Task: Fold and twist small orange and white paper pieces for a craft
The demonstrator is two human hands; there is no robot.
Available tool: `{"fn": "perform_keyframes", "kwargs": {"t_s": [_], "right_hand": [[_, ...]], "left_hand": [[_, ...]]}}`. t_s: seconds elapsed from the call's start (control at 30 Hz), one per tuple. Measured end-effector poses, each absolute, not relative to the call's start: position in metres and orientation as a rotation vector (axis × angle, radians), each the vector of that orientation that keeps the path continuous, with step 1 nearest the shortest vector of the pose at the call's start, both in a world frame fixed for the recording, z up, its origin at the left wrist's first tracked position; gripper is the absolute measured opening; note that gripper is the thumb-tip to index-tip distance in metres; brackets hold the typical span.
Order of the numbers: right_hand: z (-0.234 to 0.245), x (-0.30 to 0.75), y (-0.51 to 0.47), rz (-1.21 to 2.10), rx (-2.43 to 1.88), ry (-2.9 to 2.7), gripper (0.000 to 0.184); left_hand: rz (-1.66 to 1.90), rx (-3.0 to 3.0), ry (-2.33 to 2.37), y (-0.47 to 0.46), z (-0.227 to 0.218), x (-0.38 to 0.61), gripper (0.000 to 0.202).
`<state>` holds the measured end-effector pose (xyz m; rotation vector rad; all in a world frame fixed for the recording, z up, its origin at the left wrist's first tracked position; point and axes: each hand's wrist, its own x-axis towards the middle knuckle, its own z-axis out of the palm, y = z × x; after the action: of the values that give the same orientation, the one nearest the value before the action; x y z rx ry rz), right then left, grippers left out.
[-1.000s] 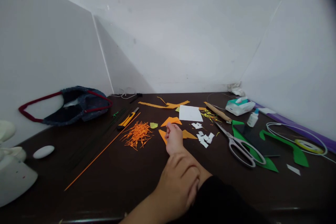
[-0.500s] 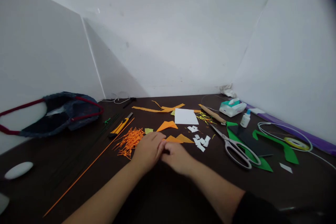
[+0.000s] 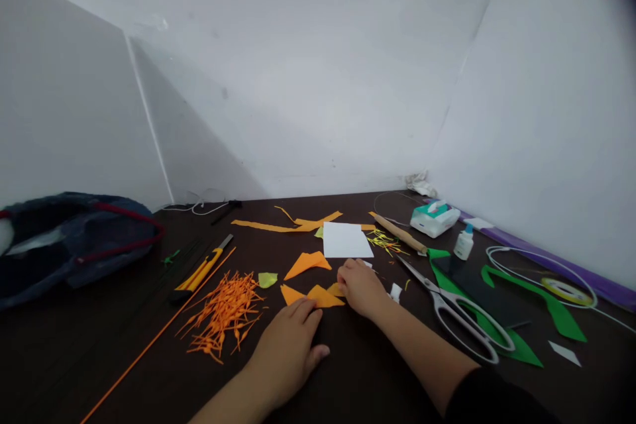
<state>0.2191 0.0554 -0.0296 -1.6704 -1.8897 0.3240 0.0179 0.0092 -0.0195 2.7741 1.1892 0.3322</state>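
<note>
My left hand (image 3: pixel 288 350) lies flat on the dark table (image 3: pixel 99 338), fingers stretched toward an orange paper scrap (image 3: pixel 311 295), its fingertips touching that scrap's near edge. My right hand (image 3: pixel 362 286) rests curled over small white paper pieces (image 3: pixel 395 291) beside the same orange scrap; I cannot see whether its fingers hold one. Another orange triangle (image 3: pixel 307 263) and a white paper sheet (image 3: pixel 346 240) lie just beyond the hands. A pile of thin orange paper slivers (image 3: pixel 223 313) sits to the left of my left hand.
Large scissors (image 3: pixel 457 315) lie right of my right hand on green and black sheets (image 3: pixel 497 281). A glue bottle (image 3: pixel 464 243), tissue pack (image 3: pixel 434 218), tape roll (image 3: pixel 564 289) and cable are at the right. A yellow utility knife (image 3: pixel 201 270), orange stick and dark bag (image 3: pixel 69 242) are left.
My hands, joined together half a second ago, have parted: the left drew back and lies flat, the right moved forward onto the white pieces. The view shifted right and down.
</note>
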Motion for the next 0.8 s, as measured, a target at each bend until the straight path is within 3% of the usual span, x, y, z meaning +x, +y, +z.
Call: {"fn": "perform_keyframes", "kwargs": {"t_s": [0.13,0.27,0.37,0.47,0.7,0.8], "right_hand": [[-0.025,0.229,0.057,0.459,-1.622,-1.727,0.009],[-0.022,0.230,0.045,0.787,-1.383,-1.645,0.008],[-0.021,0.220,0.032,1.212,-1.034,-1.460,0.018],[-0.020,0.208,0.024,1.399,-0.916,-1.391,0.025],[-0.024,0.199,0.021,1.290,-0.970,-1.450,0.031],[-0.024,0.213,0.028,1.005,-1.199,-1.634,0.027]], "left_hand": [[0.560,2.626,1.185,0.021,-0.023,0.014,0.038],[0.915,2.077,1.139,0.029,-0.023,0.015,0.032],[0.955,1.710,0.971,0.028,-0.020,0.019,0.040],[0.935,1.616,0.881,0.022,-0.015,0.024,0.042],[0.940,1.735,1.080,0.015,-0.008,0.026,0.036],[0.853,1.869,1.164,0.015,-0.012,0.022,0.031]]}}
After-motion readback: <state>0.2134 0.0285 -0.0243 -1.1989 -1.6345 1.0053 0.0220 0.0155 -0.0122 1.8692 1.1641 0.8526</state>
